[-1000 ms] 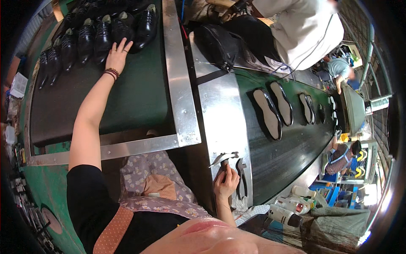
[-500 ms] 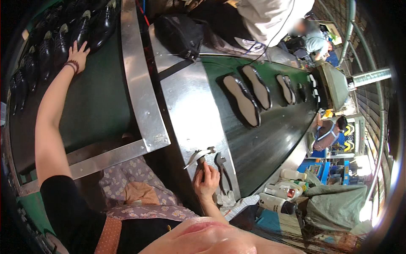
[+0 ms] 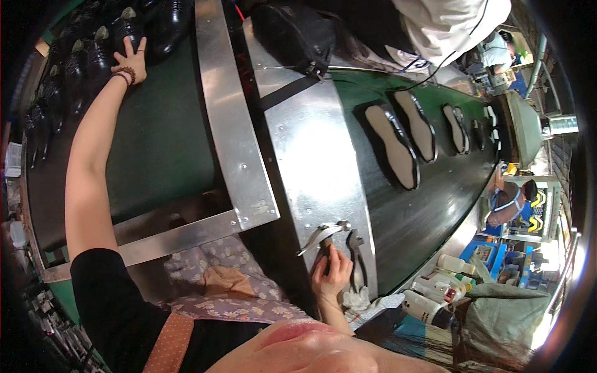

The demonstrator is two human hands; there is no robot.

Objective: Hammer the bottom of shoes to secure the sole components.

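Observation:
Far to the left, my left hand (image 3: 132, 66) has its fingers spread over the toe end of a black lace-up shoe (image 3: 126, 32). More glossy black shoes (image 3: 98, 59) stand in rows around it. My right hand (image 3: 334, 272) is wrapped around the handle of a hammer (image 3: 326, 236) resting on the steel ledge (image 3: 317, 149); the metal head shows beyond the fingers, while most of the handle is hidden. Just right of that hand lie dark metal pincers (image 3: 357, 255). A pale crumpled glove (image 3: 357, 299) is by their handles.
Shoes lie soles up (image 3: 394, 146) on a dark conveyor belt (image 3: 398, 230) to the right. A black bag (image 3: 295, 37) sits at its far end. Bottles (image 3: 429, 289) stand at the right. A metal frame corner (image 3: 258, 211) juts out between the two benches. Other people (image 3: 513, 202) work beyond.
The whole view has shifted, so the scene sits further right. My left hand has reached slightly further onto the shoe, its fingers more spread. My right hand keeps hold of the hammer.

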